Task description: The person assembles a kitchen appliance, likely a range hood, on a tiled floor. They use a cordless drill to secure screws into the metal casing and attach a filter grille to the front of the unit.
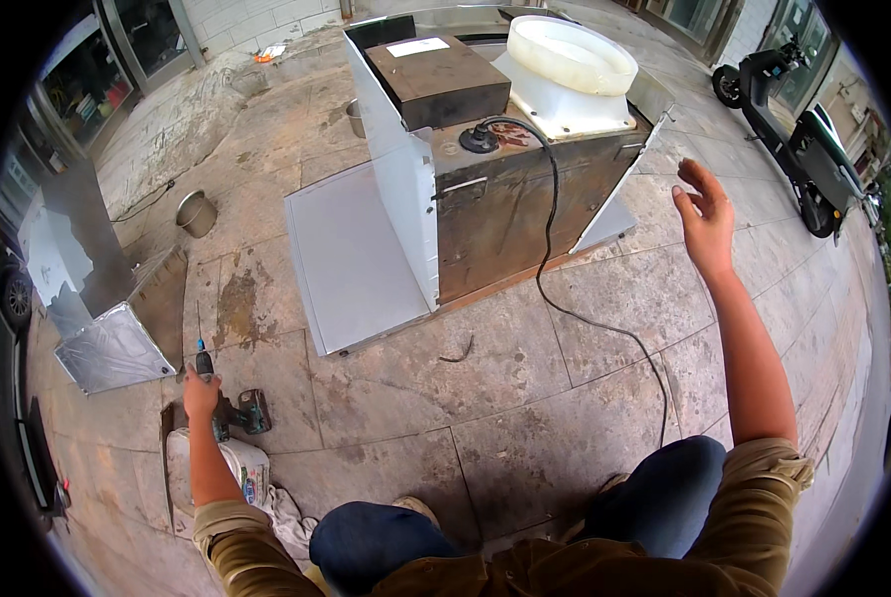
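At the left, my left hand point(200, 395) is closed round the body of a dark cordless drill point(254, 411). Its long thin bit points away from me, past a blue collar. A white bucket point(246, 466) stands just below the drill. My right hand point(708, 221) is raised at the right with its fingers loosely curled and apart, nothing in them. Nearest to it is a large metal appliance like a range hood point(525, 214), with a brown box point(445, 82) and a white round duct collar point(575, 80) on top. A black cable point(552, 219) runs from it to the floor.
A grey panel point(356, 259) lies under the appliance. Left stand a metal pot point(197, 214) and a foil-covered sheet-metal piece point(117, 348). A short dark strip point(458, 351) lies on the paving. A black scooter point(793, 149) is parked far right. Rags point(288, 517) lie near my left knee.
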`<state>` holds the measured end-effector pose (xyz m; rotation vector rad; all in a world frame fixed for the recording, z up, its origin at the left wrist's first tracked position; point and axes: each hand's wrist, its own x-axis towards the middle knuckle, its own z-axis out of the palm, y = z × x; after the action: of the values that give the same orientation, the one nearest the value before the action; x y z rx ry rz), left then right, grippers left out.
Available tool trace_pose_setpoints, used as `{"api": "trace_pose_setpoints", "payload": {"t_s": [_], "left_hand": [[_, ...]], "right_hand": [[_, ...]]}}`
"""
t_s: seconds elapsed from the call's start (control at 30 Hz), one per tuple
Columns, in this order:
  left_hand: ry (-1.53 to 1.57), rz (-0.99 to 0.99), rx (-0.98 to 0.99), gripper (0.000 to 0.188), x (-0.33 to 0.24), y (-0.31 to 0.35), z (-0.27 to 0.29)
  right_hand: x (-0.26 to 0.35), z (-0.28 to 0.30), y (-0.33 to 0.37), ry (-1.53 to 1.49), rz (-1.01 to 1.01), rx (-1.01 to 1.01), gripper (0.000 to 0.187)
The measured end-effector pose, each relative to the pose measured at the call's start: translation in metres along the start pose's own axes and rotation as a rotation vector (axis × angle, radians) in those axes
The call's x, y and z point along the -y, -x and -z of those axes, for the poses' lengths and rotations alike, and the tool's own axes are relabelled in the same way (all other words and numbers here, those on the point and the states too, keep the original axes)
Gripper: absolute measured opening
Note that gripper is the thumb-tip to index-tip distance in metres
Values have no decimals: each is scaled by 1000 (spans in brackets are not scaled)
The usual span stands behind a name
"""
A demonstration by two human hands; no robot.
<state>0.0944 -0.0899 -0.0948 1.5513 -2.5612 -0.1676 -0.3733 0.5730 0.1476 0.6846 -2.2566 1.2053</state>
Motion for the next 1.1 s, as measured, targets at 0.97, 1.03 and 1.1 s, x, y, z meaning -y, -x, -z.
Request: {"api": "trace_pose_setpoints", "payload": {"t_s": [0.97, 1.03, 1.1], "left_hand": [[-22, -478, -214, 31, -539, -107, 205], [8, -485, -230, 30, -544, -95, 205], [51, -491, -242, 28, -544, -70, 210]], "right_hand": [[-89, -74, -248, 399, -66, 645, 27], [-86, -60, -246, 404, -79, 632, 25], [-87, -41, -233, 401, -63, 571, 24]]}}
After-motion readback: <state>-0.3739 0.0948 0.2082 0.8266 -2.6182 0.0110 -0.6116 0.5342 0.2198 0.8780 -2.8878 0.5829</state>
